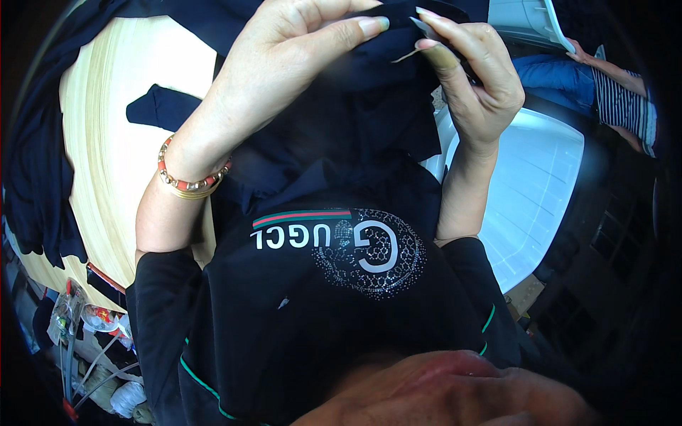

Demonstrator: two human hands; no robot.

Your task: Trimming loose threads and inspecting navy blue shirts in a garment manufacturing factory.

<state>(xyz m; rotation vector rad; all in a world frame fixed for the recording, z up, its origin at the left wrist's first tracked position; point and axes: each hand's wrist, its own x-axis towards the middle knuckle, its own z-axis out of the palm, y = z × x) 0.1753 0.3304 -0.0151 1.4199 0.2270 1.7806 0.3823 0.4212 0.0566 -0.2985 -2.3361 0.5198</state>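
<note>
My left hand (298, 50) is closed at the top, pinching the edge of a dark cloth (405, 13) between thumb and fingers. Across from it, my right hand (476, 71) has its thumb and fingertips pressed together around a small pointed grey piece (420, 27), whose kind I cannot make out. A thin tan strip (405, 56) sticks out by the right thumb, which has a brownish covering on its tip. Below both hands, a navy garment (341, 135) drapes over my lap. The upper fingers of my left hand run out of view.
On the left stands a pale wooden table (99, 142) with dark cloth (35, 163) heaped along it and a navy scrap (163, 106) on top. White plastic tubs (533, 177) stand at right, near another person in a striped top (625, 103). Bags and yarn (128, 397) lie lower left.
</note>
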